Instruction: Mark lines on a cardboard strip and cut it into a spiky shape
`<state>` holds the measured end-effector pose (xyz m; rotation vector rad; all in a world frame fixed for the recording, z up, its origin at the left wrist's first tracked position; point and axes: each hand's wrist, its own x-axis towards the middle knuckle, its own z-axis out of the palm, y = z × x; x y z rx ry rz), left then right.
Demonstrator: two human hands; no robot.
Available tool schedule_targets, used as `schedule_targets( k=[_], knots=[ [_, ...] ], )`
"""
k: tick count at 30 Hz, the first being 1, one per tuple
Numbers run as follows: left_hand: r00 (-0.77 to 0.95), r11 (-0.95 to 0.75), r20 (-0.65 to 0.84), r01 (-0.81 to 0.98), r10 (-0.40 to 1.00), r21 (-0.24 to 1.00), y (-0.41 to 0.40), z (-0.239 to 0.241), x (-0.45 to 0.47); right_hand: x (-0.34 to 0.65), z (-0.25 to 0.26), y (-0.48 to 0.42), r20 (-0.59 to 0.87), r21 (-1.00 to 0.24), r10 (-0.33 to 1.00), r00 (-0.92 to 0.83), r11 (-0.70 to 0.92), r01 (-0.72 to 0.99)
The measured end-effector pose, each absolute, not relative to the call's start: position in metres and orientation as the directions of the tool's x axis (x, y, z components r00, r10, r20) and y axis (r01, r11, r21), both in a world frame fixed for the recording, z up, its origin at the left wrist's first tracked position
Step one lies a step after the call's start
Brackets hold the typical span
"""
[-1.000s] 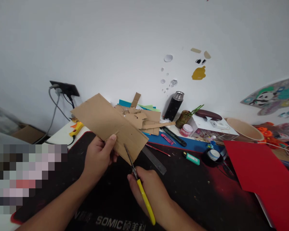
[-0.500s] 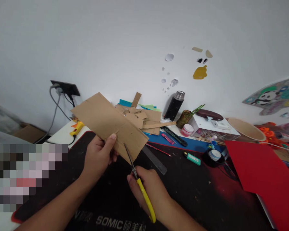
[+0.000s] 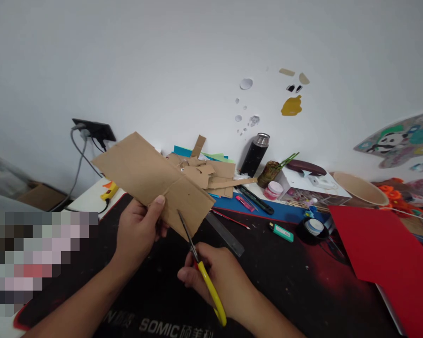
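A flat piece of brown cardboard [image 3: 151, 173] is held up at a slant above the black desk mat. My left hand [image 3: 141, 225] grips its lower edge, with the thumb on the near face and the fingers behind. Yellow-handled scissors [image 3: 209, 288] are in my right hand [image 3: 215, 272], which is closed around the handles. One dark blade lies across the near face of the cardboard at its lower right; the other blade is hidden behind the sheet. Part of the right hand's grip is hidden by the handle.
Cardboard scraps [image 3: 222, 169] are piled by the wall, beside a black thermos [image 3: 255, 155]. A clear ruler [image 3: 227, 237], a red pencil [image 3: 232, 219] and a green-and-black utility blade case [image 3: 282, 232] lie on the mat [image 3: 268, 281]. Red sheet [image 3: 380, 249] lies at right.
The cardboard, both hands and the scissors have shifted slightly left. The right thumb has moved out from the handle, and the blade still lies across the cardboard's lower part.
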<state>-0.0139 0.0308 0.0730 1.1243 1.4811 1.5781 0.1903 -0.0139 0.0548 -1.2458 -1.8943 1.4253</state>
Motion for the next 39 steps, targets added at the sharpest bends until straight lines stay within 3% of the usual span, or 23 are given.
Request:
schedule_targets(
  k=[13,17,23,31,39],
  knots=[
    [-0.478,-0.094,0.114,0.065,0.871,0.993,0.032,0.075,-0.013,0.190,0.055,-0.013,-0.147,-0.943,0.851,-0.505,0.033,0.331],
    [-0.503,-0.155,0.106,-0.057,0.858,0.986,0.040,0.081,-0.015,0.190,0.057,-0.014,-0.195,-0.944,0.837,-0.511,-0.018,0.330],
    [-0.573,-0.240,0.167,-0.053,0.803,0.969,0.046,0.087,-0.023,0.190,0.058,-0.015,-0.222,-0.941,0.822,-0.524,-0.039,0.337],
    [-0.487,-0.214,0.077,-0.233,0.870,0.948,0.050,0.085,-0.020,0.188,0.052,-0.016,-0.269,-0.954,0.794,-0.545,-0.141,0.265],
    [-0.447,-0.186,0.071,-0.218,0.892,0.958,0.043,0.080,-0.014,0.188,0.048,-0.017,-0.208,-0.967,0.823,-0.529,-0.092,0.239]
  ],
)
